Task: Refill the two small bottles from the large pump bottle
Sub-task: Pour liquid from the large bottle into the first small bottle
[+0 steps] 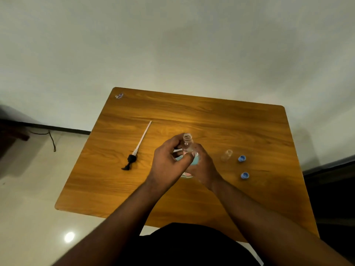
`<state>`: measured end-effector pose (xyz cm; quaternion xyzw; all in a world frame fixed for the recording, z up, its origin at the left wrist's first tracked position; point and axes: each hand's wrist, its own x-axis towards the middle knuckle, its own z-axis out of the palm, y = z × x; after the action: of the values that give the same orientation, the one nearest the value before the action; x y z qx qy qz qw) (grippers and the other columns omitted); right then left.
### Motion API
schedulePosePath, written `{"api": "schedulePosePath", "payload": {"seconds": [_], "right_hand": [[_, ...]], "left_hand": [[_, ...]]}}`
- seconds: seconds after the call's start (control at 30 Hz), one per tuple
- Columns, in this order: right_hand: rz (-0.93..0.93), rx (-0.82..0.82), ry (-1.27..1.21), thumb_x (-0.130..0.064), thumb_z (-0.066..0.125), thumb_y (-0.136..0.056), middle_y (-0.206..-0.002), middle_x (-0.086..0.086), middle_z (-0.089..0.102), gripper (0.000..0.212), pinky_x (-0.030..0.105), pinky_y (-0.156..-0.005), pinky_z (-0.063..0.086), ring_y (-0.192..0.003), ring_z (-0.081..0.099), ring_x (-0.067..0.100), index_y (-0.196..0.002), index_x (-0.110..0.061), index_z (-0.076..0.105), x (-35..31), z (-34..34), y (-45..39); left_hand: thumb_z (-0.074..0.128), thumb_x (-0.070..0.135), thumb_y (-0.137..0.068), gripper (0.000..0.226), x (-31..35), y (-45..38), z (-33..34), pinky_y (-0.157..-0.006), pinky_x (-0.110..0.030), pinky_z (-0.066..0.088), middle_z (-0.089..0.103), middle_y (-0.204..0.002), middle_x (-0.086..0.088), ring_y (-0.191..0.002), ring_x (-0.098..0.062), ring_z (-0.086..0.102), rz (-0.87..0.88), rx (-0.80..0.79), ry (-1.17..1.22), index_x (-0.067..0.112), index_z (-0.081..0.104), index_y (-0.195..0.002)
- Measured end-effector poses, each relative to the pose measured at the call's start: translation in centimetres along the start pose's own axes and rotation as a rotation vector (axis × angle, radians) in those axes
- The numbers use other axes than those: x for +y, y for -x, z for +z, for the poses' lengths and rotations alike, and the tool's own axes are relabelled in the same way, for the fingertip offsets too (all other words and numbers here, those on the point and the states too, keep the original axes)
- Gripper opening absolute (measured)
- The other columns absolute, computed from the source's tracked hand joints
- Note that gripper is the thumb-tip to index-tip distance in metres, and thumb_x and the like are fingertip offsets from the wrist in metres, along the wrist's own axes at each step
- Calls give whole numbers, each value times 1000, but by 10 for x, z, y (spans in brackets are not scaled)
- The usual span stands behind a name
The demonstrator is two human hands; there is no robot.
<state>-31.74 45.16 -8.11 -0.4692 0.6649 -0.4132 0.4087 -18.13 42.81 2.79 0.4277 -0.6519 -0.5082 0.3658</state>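
- We find left hand (167, 160) and right hand (201, 166) both grasping the large bottle (187, 143), steadying it for pouring.
- Pump (137, 148) lies at nine o'clock; small bottle (226, 155) and caps (242, 158) at three, uncapped, ready.

Single head-worn wide-angle view looks forward and down from close above the wooden table (221, 120), lower arms filling the foreground, wall beyond; edges probably lens-distorted.

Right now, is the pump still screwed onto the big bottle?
No, the pump lies flat on the table to the left, and the big bottle between the hands has an open neck.
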Motion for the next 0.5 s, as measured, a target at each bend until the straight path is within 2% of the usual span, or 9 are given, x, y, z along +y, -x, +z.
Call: {"api": "schedulePosePath", "payload": {"seconds": [0.13, 0.2, 0.27, 0.33, 0.4, 0.5], "right_hand": [[-59, 108, 62, -36, 89, -54, -125, -6, 54, 81, 36, -92, 52, -113, 55, 16, -125, -40, 49, -12, -8, 3], [-110, 127, 65, -31, 90, -57, -123, -10, 51, 79, 35, -92, 52, -112, 53, 12, -122, -50, 50, -25, -23, 5], [-190, 132, 104, -32, 88, -59, -122, -17, 48, 75, 29, -91, 53, -113, 50, 6, -118, -57, 49, -40, -40, 6], [-265, 181, 169, -31, 87, -60, -124, -12, 48, 75, 15, -90, 49, -115, 48, 6, -119, -54, 46, -57, -59, 6], [-327, 225, 239, -27, 86, -63, -127, -4, 47, 75, 8, -87, 46, -116, 46, 9, -122, -47, 45, -73, -79, 4], [-432, 283, 377, -27, 85, -65, -130, 1, 45, 74, 15, -91, 48, -121, 44, 16, -127, -37, 47, -91, -108, -3]], "left_hand": [[63, 12, -79, 44, 9, -6, -16, -77, -48, 58, 71, -97, -7, -90, -25, 67, 34, 54, 42, 45, 62, -109], [62, 20, -80, 44, 11, -10, -24, -77, -44, 59, 69, -99, -6, -91, -26, 66, 54, 78, 50, 40, 60, -120], [61, 20, -82, 52, 9, -13, -28, -77, -36, 59, 68, -107, -1, -92, -17, 66, 39, 76, 35, 29, 54, -133], [58, 16, -82, 53, 11, -17, -28, -77, -38, 60, 67, -109, 3, -93, -16, 65, 37, 35, 21, 28, 54, -133], [57, 16, -82, 49, 17, -20, -19, -77, -40, 59, 68, -108, 6, -94, -16, 65, 49, -33, 26, 29, 56, -129], [61, 19, -84, 44, 30, -24, 2, -77, -35, 59, 69, -107, 9, -95, -13, 65, 70, -117, 71, 27, 58, -128]]}}
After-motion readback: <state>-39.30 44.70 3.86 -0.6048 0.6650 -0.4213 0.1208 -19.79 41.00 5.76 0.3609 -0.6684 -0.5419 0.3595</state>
